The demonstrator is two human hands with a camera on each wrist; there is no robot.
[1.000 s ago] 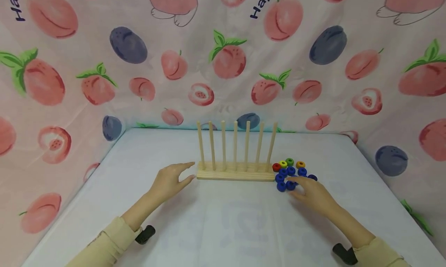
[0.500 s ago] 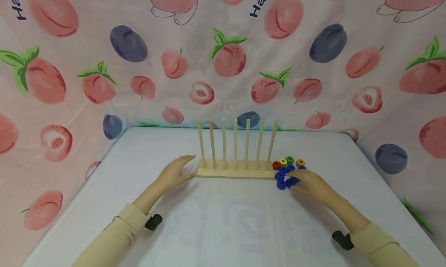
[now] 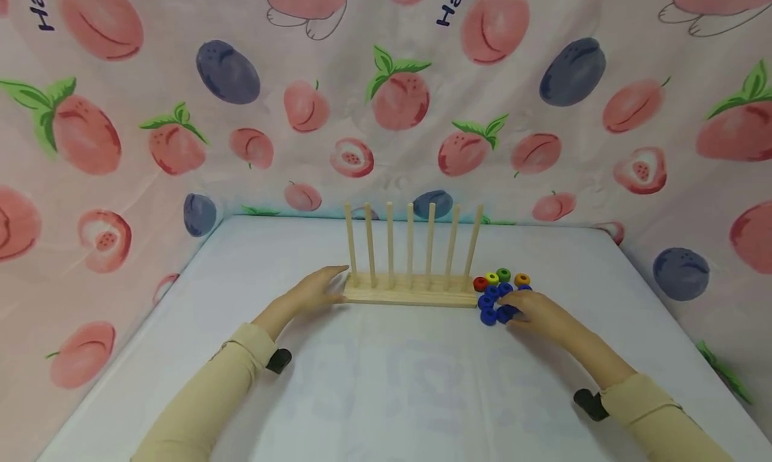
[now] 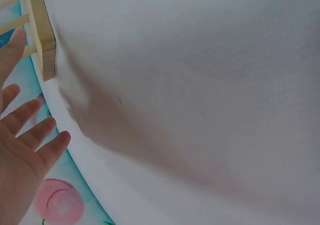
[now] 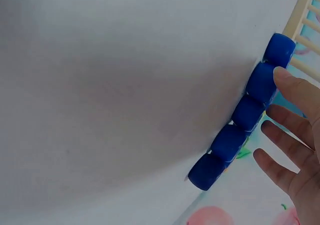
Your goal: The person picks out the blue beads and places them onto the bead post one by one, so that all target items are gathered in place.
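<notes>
A wooden rack (image 3: pixel 410 298) with a row of upright pegs stands toward the back of the table. My left hand (image 3: pixel 310 291) is at its left end, thumb and fingers spread apart, fingertips right by the base; the palm and spread fingers also show in the left wrist view. Over the bead cluster at the rack's right end is my right hand (image 3: pixel 543 318). In the right wrist view its thumb overlaps one of several blue beads (image 5: pixel 229 142) lying in a line, while the other fingers are loosely extended. Part of the cluster is hidden under this hand.
Behind the blue beads lie a red bead (image 3: pixel 480 284), a yellow bead (image 3: pixel 492 278), a green bead (image 3: pixel 503 274) and an orange bead (image 3: pixel 522 280). A white cloth covers the table (image 3: pixel 386 381). A fruit-printed curtain (image 3: pixel 386 167) hangs behind and at the sides.
My left hand has moved right and forward, up to the rack's left end. The right hand has shifted only slightly over the beads. The rack stands where it was.
</notes>
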